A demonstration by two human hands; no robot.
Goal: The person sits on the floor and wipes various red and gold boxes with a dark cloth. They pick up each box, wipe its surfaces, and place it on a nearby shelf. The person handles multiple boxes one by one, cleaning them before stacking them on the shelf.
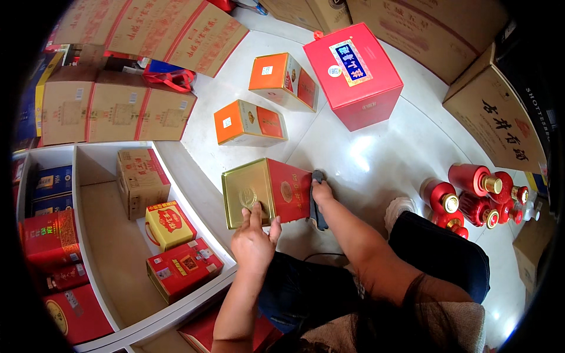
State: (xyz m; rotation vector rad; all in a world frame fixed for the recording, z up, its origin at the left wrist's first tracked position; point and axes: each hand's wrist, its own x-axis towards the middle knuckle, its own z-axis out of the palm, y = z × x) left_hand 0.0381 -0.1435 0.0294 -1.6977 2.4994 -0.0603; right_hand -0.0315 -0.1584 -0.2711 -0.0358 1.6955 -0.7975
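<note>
A red and gold gift box (288,191) lies on its side in front of me, its gold end (236,187) turned to the left. My left hand (253,238) touches the lower part of that gold end with outstretched fingers, thumb apart. At the opposite end, my right hand (321,193) grips a dark grey cloth (319,219) pressed against the red box; part of its fingers is hidden. Beyond stand two orange and white boxes (269,69), (228,122) and a large red box (362,88) with a blue label.
Several red bottles (438,195) with gold caps are grouped on the pale floor at the right. A white shelf unit (194,215) on the left holds red, yellow and blue boxes. Brown cartons (497,120) stand along the far side and right; more are stacked at far left.
</note>
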